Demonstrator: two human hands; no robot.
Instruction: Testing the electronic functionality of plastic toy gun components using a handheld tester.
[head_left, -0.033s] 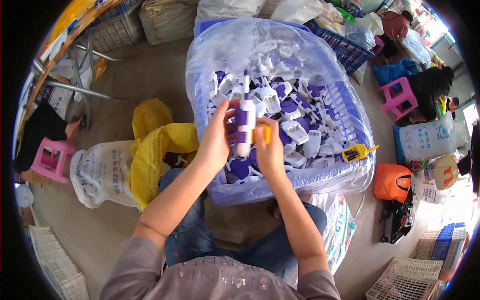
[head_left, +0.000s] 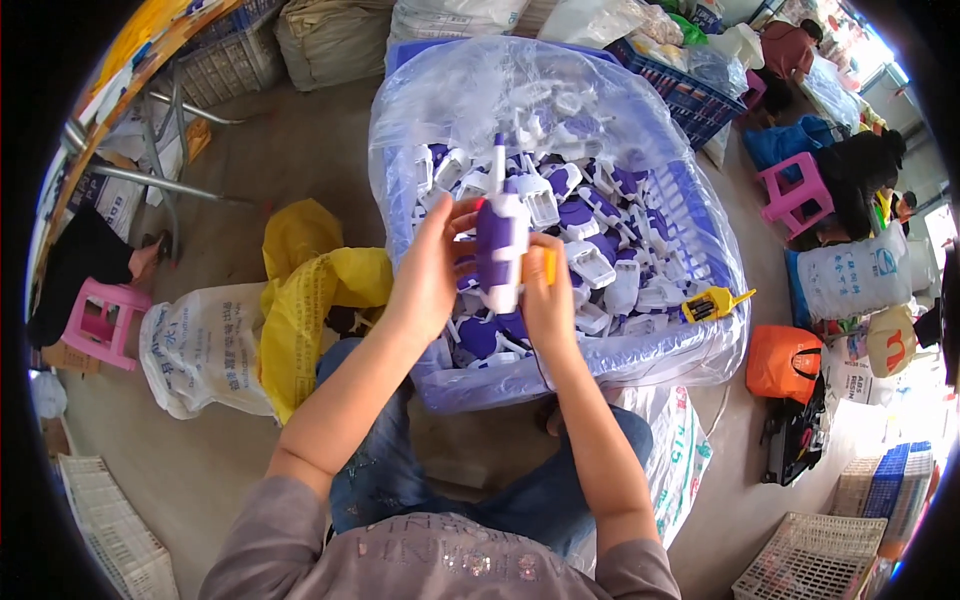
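In front of me, over the crate, my left hand [head_left: 432,270] is closed around a purple and white plastic toy part [head_left: 500,250] from its left side. A thin white and purple stem [head_left: 498,165] points away from me at the part's far end. My right hand [head_left: 549,300] is closed at the right of the same part, with a small yellow piece [head_left: 548,264] showing by its fingers; what kind it is, I cannot make out. Below lies a heap of similar purple and white plastic parts [head_left: 592,264] in a purple crate [head_left: 702,265] lined with clear plastic film.
On the crate's right rim lies a yellow tool with a pointed tip [head_left: 712,304]. A yellow sack [head_left: 300,290] and a white sack [head_left: 208,345] stand at my left. Pink stools [head_left: 107,320], an orange bag [head_left: 784,362] and white baskets [head_left: 808,560] surround me. Other people sit farther off.
The held part has turned, showing a broader purple side. My right hand has shifted slightly to the right.
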